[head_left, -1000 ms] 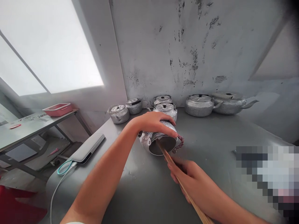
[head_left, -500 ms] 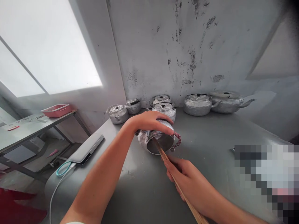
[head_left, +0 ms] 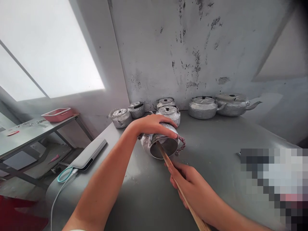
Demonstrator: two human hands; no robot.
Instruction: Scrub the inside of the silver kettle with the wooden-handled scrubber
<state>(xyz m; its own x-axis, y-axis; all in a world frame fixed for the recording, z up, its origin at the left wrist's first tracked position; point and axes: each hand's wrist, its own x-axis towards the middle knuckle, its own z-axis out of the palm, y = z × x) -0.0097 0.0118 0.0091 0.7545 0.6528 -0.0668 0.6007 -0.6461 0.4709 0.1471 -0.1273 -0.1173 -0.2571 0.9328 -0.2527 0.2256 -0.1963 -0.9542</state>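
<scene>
A small hammered silver-coloured kettle (head_left: 146, 145) lies tipped on its side on the grey table, its round mouth facing me. My left hand (head_left: 156, 125) grips it from above, fingers spread over its body. A red-and-white wrapped handle (head_left: 183, 143) sticks out at the kettle's right side. Closed around a long wooden stick (head_left: 195, 216) is my right hand (head_left: 186, 179), just in front of the mouth. The stick's far end goes inside the kettle, where its tip is hidden.
Lidded kettles stand along the wall, including a small one (head_left: 121, 118) at left and a long-spouted one (head_left: 233, 105) at right. A power bank (head_left: 89, 154) with a cable lies on the table's left edge. A pink basket (head_left: 58, 115) sits on another table.
Both hands keep the same hold, and the stick stays inside the kettle mouth. The whole view has shifted very slightly.
</scene>
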